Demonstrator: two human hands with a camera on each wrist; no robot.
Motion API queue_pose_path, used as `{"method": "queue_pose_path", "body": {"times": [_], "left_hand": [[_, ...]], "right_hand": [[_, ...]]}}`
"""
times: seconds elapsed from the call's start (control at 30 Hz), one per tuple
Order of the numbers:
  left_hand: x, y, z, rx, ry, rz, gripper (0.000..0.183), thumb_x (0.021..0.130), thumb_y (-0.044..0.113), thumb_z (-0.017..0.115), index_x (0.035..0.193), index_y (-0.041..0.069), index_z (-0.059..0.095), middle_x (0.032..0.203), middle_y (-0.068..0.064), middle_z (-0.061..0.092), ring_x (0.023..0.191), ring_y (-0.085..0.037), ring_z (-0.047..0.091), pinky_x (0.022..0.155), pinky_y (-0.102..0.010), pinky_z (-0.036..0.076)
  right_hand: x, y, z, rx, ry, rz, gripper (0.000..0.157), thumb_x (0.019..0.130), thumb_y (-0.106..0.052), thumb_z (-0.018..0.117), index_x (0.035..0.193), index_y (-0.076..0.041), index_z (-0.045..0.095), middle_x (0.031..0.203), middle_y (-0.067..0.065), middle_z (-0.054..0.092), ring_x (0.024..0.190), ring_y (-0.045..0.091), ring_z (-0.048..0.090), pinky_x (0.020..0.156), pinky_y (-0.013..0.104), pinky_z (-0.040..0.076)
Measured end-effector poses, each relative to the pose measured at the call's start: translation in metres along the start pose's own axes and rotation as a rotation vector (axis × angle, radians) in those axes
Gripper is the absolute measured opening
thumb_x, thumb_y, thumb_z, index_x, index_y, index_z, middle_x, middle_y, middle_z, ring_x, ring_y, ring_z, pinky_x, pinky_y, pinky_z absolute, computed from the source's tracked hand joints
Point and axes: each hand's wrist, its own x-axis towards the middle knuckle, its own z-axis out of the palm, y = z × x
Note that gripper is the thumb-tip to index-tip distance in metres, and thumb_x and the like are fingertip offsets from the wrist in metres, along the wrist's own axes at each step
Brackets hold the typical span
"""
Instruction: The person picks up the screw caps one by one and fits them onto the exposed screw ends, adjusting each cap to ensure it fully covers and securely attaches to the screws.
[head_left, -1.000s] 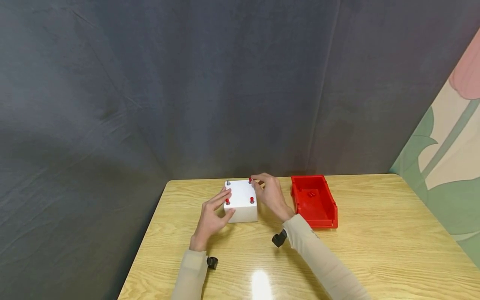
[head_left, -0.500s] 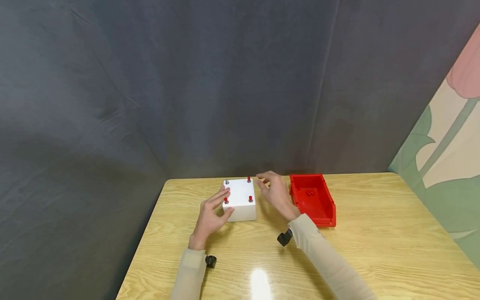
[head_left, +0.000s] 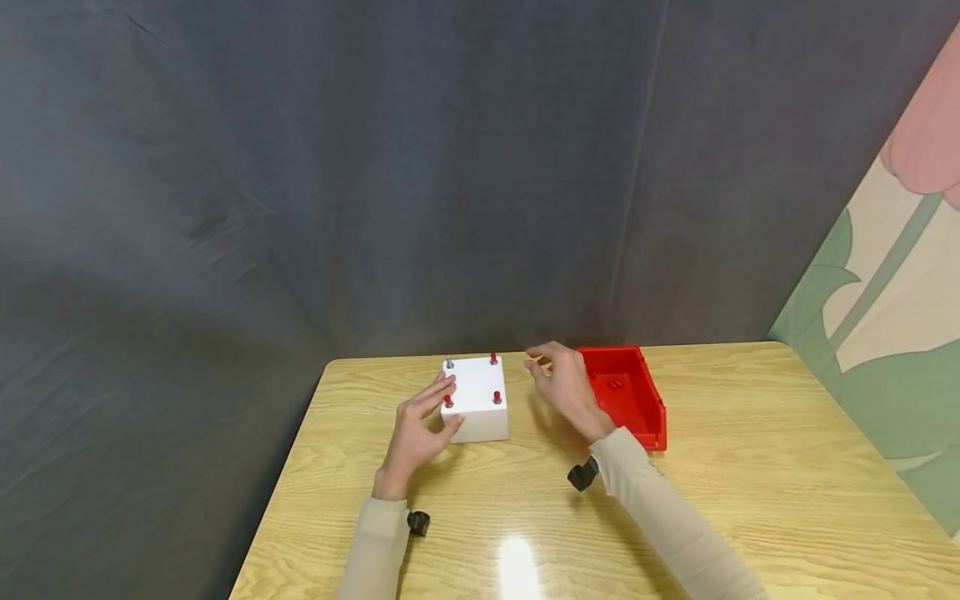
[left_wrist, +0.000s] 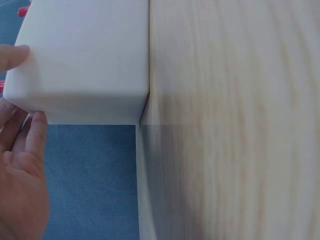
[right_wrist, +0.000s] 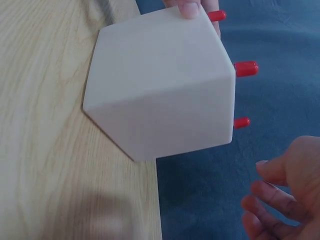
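A white box (head_left: 478, 382) stands on the table with a metal stud at each top corner. Red caps (right_wrist: 245, 69) cover the two near studs and the far-right one; the far-left stud (head_left: 450, 363) is bare metal. My left hand (head_left: 414, 427) holds the box at its near-left corner, thumb against the front face and fingers along the left side and top edge. To the right of the box, my right hand (head_left: 564, 382) hovers apart from it, fingers loosely bent. Nothing shows between those fingertips in the right wrist view.
Just right of my right hand sits a red bin (head_left: 654, 393), partly covered by it. A few small red caps (head_left: 615, 384) lie inside. The wooden table (head_left: 765, 467) ends at a dark curtain (head_left: 480, 183) behind. A flower-patterned wall (head_left: 885, 350) is on the right.
My right hand has let go of the red cap on the far-right stud and moved right, toward the bin. The left hand keeps its hold on the box.
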Motion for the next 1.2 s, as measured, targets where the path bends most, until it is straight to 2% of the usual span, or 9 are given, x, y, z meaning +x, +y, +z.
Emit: {"method": "queue_pose_path", "body": {"times": [0.27,0.43,0.7,0.97,1.2], "left_hand": [[0.000,0.001,0.000,-0.001,-0.013,-0.002,0.052,0.088,0.005,0.086,0.136,-0.004,0.070,0.149,-0.014,0.065,0.147,-0.040,0.053,0.116,-0.027,0.048],[0.001,0.000,-0.002,0.003,-0.010,-0.006,0.052,0.088,0.006,0.086,0.136,-0.003,0.070,0.149,-0.014,0.065,0.147,-0.039,0.053,0.116,-0.025,0.047],[0.001,0.002,-0.001,-0.010,-0.001,0.020,0.051,0.088,0.004,0.086,0.135,-0.006,0.070,0.146,-0.018,0.067,0.144,-0.045,0.054,0.115,-0.032,0.050],[-0.001,0.002,-0.001,-0.012,-0.008,-0.008,0.052,0.088,0.005,0.086,0.136,-0.003,0.070,0.148,-0.014,0.066,0.148,-0.037,0.052,0.115,-0.030,0.049],[-0.001,0.001,-0.001,-0.026,0.011,-0.001,0.051,0.088,0.003,0.086,0.136,-0.004,0.070,0.147,-0.017,0.066,0.146,-0.043,0.053,0.114,-0.031,0.049]], "right_hand": [[-0.005,0.012,-0.007,0.011,0.019,-0.017,0.017,0.096,-0.005,0.076,0.111,0.000,0.081,0.106,0.017,0.079,0.090,0.034,0.075,0.083,0.052,0.067],[-0.005,0.018,-0.011,-0.003,0.019,-0.017,0.017,0.096,-0.005,0.076,0.111,0.001,0.081,0.107,0.017,0.079,0.090,0.034,0.075,0.083,0.051,0.068],[-0.006,0.026,-0.019,-0.017,0.016,-0.001,0.018,0.097,-0.006,0.075,0.113,0.000,0.080,0.108,0.018,0.079,0.092,0.034,0.074,0.086,0.051,0.067],[-0.007,0.034,-0.025,-0.025,0.047,-0.016,0.016,0.096,-0.005,0.075,0.110,0.001,0.080,0.104,0.017,0.078,0.089,0.033,0.075,0.079,0.049,0.067],[-0.006,0.041,-0.029,-0.038,0.062,-0.025,0.015,0.096,-0.005,0.076,0.109,0.001,0.080,0.103,0.018,0.078,0.083,0.030,0.072,0.074,0.045,0.067]]}}
